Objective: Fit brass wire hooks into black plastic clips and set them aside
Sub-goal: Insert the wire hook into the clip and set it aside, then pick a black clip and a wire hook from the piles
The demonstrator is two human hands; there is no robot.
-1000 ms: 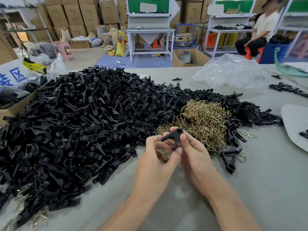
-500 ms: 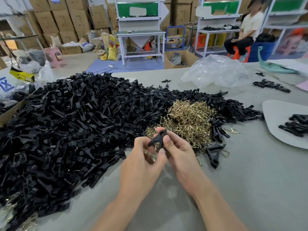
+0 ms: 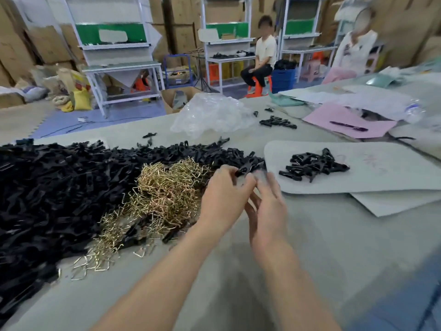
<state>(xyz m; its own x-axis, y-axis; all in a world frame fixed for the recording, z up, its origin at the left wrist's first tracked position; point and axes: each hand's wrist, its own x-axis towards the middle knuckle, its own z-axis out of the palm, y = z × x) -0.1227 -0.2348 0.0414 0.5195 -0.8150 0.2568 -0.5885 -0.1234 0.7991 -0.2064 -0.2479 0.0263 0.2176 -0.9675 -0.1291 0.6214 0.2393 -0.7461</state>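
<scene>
On my feed, stacked cartons (image 3: 16, 48) wall off the far side. Three white benches (image 3: 119, 67) with green panels (image 3: 86, 34) stand before them, and a blue mat (image 3: 59, 118) covers the floor under the left one. Sacks (image 3: 81, 97) slump far left. A person (image 3: 263, 53) sits on an orange stool (image 3: 256, 83) beside a blue crate (image 3: 284, 80). Another person (image 3: 355, 51), blurred, is far right. The light is even and soft.

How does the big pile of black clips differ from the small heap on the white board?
The big pile is far larger and wider; the small heap is compact. The big pile lies on the bare table, against the brass hooks; the small heap lies on the white board, apart from them. Both are black plastic clips.
</scene>
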